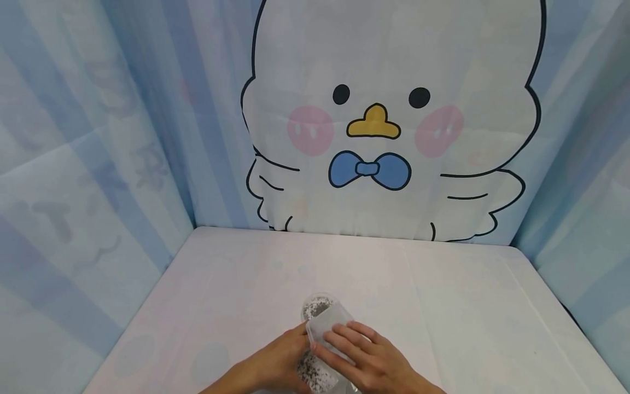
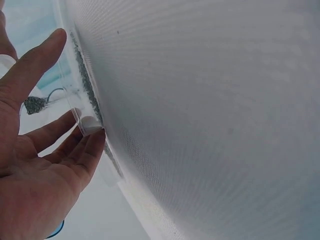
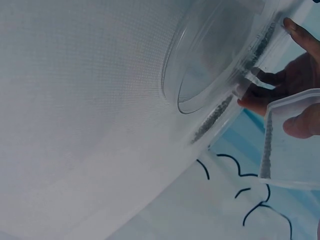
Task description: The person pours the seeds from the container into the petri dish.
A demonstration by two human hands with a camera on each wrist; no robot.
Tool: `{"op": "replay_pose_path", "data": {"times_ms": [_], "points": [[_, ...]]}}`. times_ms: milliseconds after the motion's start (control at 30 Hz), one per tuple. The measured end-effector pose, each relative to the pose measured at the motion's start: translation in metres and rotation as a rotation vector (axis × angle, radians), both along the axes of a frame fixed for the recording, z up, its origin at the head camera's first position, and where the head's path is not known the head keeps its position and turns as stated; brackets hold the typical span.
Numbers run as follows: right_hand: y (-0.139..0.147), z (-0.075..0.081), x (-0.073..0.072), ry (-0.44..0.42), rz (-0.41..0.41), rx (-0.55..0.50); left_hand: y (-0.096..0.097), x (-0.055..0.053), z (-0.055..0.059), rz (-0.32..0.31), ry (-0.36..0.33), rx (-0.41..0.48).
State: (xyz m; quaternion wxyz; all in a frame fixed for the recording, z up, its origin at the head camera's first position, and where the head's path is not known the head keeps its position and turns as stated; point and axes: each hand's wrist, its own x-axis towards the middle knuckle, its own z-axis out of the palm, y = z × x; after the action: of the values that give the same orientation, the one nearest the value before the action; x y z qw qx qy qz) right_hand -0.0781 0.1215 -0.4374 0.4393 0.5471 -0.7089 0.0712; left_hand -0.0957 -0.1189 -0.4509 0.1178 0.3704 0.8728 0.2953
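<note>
My right hand (image 1: 366, 353) grips a tilted, translucent white box (image 1: 328, 323) above the granules. In the right wrist view, the right thumb (image 3: 302, 122) lies against this box (image 3: 285, 155), and dark grains line one side. My left hand (image 1: 278, 358) holds a clear plastic container (image 1: 315, 373) of black-and-white granules from its left side. In the left wrist view its thumb and fingers spread round the clear wall (image 2: 80, 117). Beyond the box is a round patch of similar granules (image 1: 315, 305) in clear plastic. The box and right hand hide part of both.
A clear round lid or dish (image 3: 195, 90) lies on the near side of the containers. The pale cloth-covered table (image 1: 467, 317) extends to both sides. Patterned curtains (image 1: 88, 164) enclose it at the left, right and back.
</note>
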Motion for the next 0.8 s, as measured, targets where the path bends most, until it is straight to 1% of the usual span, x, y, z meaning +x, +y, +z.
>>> {"op": "replay_pose_path", "data": {"times_ms": [133,267,500,633,733,800], "points": [[0.0003,-0.0002,-0.0009,0.018,-0.007,0.004,-0.0005,0.0003,-0.0003,-0.015,0.017,0.010],[0.0003,0.0001,-0.0002,0.010,-0.011,0.002,-0.0007,0.0000,-0.0010,-0.022,0.024,0.014],[0.0015,-0.0008,-0.0004,0.008,-0.021,0.000,-0.0016,0.0003,-0.0006,-0.011,-0.005,0.001],[0.0028,-0.0016,0.0007,-0.015,-0.030,0.002,-0.0022,-0.0001,-0.0002,-0.011,-0.004,-0.013],[0.0025,-0.0016,0.0011,-0.024,-0.022,0.004,-0.0025,-0.0009,-0.0007,-0.013,-0.008,-0.005],[0.0020,-0.0013,0.0013,-0.026,-0.016,0.011,-0.0025,-0.0009,-0.0011,-0.017,0.003,0.002]]}}
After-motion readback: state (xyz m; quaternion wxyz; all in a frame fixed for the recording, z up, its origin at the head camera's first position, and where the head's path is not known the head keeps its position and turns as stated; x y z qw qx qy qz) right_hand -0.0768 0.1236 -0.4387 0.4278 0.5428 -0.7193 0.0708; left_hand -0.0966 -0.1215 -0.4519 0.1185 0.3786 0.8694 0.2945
